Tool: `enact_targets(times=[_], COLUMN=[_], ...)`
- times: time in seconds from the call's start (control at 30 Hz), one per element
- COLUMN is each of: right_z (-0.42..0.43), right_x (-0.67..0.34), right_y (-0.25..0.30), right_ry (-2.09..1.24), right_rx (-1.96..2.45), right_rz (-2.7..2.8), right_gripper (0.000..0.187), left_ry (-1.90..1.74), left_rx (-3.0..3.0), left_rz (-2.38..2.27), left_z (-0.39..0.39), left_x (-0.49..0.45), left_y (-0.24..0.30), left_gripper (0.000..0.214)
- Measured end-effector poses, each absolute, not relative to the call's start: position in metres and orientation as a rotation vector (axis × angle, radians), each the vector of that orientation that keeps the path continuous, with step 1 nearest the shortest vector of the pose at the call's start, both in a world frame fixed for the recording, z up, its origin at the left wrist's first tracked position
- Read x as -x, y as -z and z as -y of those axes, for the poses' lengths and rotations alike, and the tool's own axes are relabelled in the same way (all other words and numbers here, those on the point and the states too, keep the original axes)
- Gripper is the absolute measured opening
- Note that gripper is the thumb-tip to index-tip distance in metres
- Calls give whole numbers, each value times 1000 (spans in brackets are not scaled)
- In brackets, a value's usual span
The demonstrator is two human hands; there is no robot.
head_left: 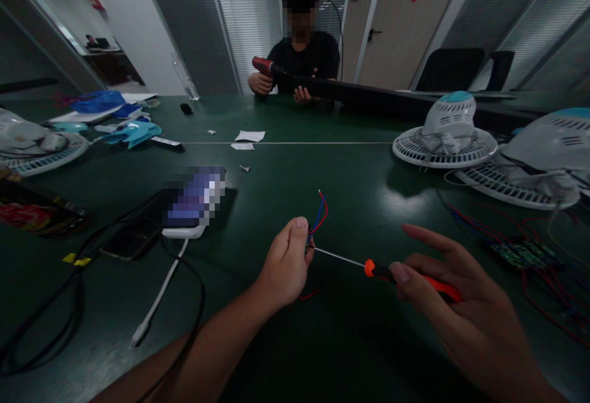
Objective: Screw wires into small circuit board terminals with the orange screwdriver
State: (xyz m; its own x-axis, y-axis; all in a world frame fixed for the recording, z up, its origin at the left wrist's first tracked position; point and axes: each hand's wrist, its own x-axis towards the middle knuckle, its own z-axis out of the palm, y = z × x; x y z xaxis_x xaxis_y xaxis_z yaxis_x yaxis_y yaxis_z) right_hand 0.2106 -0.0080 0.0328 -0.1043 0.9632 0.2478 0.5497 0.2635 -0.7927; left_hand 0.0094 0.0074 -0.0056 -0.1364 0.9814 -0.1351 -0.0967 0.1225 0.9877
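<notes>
Between the thumb and fingers of my left hand (286, 262) is a small part, mostly hidden, with red and blue wires (325, 211) rising from it. My right hand (461, 305) grips an orange and black screwdriver (378, 269) by its handle, index finger stretched out along the far side. The screwdriver's thin metal shaft points left, and its tip meets the small part at my left fingers. A piece of red wire (311, 295) shows just below my left hand.
White fan housings (445, 136) stand at the right, near a green circuit board (525, 252) with red wires. Left lie a phone on a stand (196, 200), a dark phone (133, 234) and black cables (78, 305). Across the green table (318, 163), a person holds a red power drill (262, 66).
</notes>
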Motion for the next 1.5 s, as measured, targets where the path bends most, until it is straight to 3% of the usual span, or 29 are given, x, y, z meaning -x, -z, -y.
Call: enact_targets(times=[0.23, 0.43, 0.8, 1.27, 1.5], right_z=[9, 8, 9, 10, 12], right_x=[-213, -215, -212, -211, -207], right_y=[-30, -28, -31, -33, -38], right_ry=[-687, -884, -695, -711, -910], right_rx=[1375, 1478, 1363, 1420, 1613], right_rz=[1740, 1725, 1811, 1720, 1607], right_gripper=[39, 47, 40, 46, 54], left_ry=[-1255, -1250, -1253, -1248, -1265], left_rx=[-936, -960, -994, -973, -988], left_rz=[-1296, -1292, -1302, -1282, -1328], left_z=[-6, -7, -7, -6, -7], left_x=[-10, -10, -10, -9, -11], left_y=[6, 4, 4, 5, 5], left_gripper=[40, 39, 40, 41, 40])
